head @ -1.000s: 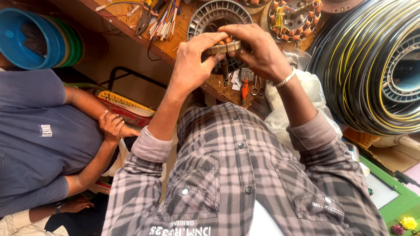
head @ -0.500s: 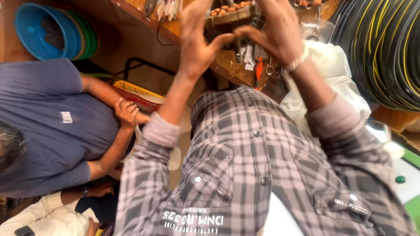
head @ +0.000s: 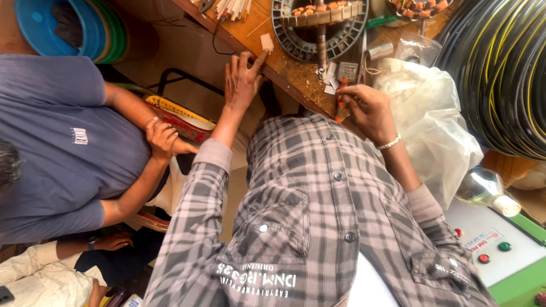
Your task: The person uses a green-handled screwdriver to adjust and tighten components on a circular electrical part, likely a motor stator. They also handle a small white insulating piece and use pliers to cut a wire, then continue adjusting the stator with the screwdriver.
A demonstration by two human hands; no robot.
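My left hand (head: 243, 79) lies flat with fingers spread on the edge of the wooden workbench (head: 284, 68). Its fingertips almost reach a small pale paper piece (head: 266, 41). My right hand (head: 368, 108) is closed around a small orange-handled tool (head: 340, 109) at the bench's near edge. Just beyond both hands sits a round grey motor stator (head: 321, 23) with copper windings. Small white paper scraps (head: 330, 85) lie by the tool. My checked shirt fills the lower middle of the view.
A person in a blue shirt (head: 62, 142) sits close on the left, hands by a red and yellow tray (head: 182, 119). A crumpled clear plastic bag (head: 432, 119) and black-yellow wire coils (head: 500, 68) are on the right. A white and green control panel (head: 495, 250) is at lower right.
Both hands were raised together around a small piece. They have come apart and dropped to the bench: the left lies flat at the edge, the right now grips the orange tool.
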